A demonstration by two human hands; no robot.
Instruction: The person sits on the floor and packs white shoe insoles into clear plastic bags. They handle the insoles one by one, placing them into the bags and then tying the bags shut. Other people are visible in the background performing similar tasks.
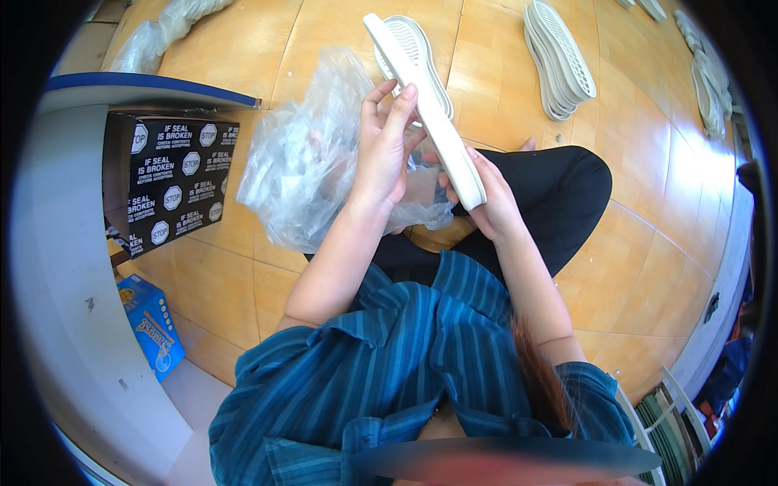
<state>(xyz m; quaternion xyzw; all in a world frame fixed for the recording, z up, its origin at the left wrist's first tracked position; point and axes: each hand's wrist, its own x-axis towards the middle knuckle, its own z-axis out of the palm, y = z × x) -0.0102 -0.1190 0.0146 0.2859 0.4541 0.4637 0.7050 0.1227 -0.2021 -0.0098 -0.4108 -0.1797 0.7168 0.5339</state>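
A white shoe sole (429, 117) is held on edge in front of me, tilted from upper left to lower right. My left hand (386, 146) grips it near the middle, thumb on the near side. Around its lower right end, my right hand (492, 194) is closed, with the fingers partly hidden behind it. Another white sole (425, 57) with a ridged pattern lies on the floor just beyond. A crumpled clear plastic bag (300, 162) spreads beside and under my left forearm.
A stack of white soles (559, 61) stands on the tiled floor (648, 178) at the far right, and more soles (709, 89) lie beyond it. To the left are a black printed box (178, 178), a blue box (151, 324) and a blue-edged panel (154, 91). More plastic wrap (158, 36) lies far left.
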